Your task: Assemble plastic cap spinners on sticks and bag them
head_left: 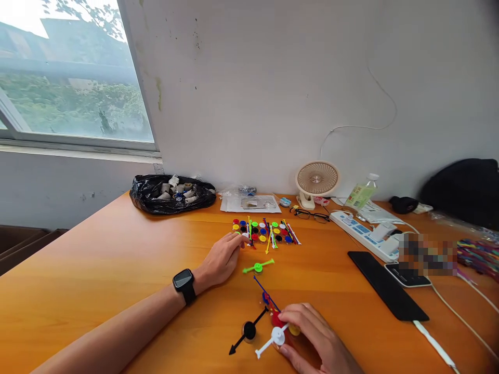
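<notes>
My left hand, a watch on its wrist, reaches to the left end of a group of small coloured discs and plastic arrows. Its fingers are bent together at a disc and arrows; what the tips pinch is hidden. Near the front, my right hand closes thumb and fingers around a white arrow spinner. Close by are a black spinner, a blue spinner and a red one, partly covered by the fingers. A green spinner lies between my hands.
At the back stand a black plastic bag with rolls inside, a small fan and a bottle. Eyeglasses lie before the fan. To the right are a power strip, a black phone-like slab and white cables.
</notes>
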The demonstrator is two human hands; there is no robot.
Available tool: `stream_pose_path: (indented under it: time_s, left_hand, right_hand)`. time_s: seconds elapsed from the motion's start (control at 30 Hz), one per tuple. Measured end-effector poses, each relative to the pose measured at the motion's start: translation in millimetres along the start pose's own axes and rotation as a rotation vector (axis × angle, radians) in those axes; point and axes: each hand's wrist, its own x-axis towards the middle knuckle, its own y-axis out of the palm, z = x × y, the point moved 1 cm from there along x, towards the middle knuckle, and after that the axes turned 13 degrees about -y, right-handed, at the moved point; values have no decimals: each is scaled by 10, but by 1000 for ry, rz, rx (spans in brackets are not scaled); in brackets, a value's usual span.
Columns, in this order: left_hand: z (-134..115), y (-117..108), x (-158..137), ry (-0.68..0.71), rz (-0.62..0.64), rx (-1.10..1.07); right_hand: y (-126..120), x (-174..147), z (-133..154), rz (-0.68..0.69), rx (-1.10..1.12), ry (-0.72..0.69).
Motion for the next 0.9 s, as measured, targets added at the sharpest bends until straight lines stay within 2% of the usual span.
stream_pose_path:
  time_s: [0.17,0.3,0.47,0.63,0.77,0.9]
  left_hand:
    - [-26,-9,7,18,5,37]
    - [-22,-14,9,-5,-38,-14]
    - [53,3,26,-93,-97,-126]
    - [136,8,63,-155,-137,-208]
    - [143,-4,71,-185,-144,-224]
    - [140,-10,65,-184,-123,-206]
  right_hand:
    - [3,239,100,149,-73,-164]
    - [13,471,149,253,-170,-320]
    - [129,821,166,306,-276,-388]
    - [179,1122,56,336,-187,-339]
    - [27,1173,-111,208,-44,-288]
    - [-157,1130,-320,97,7,-161]
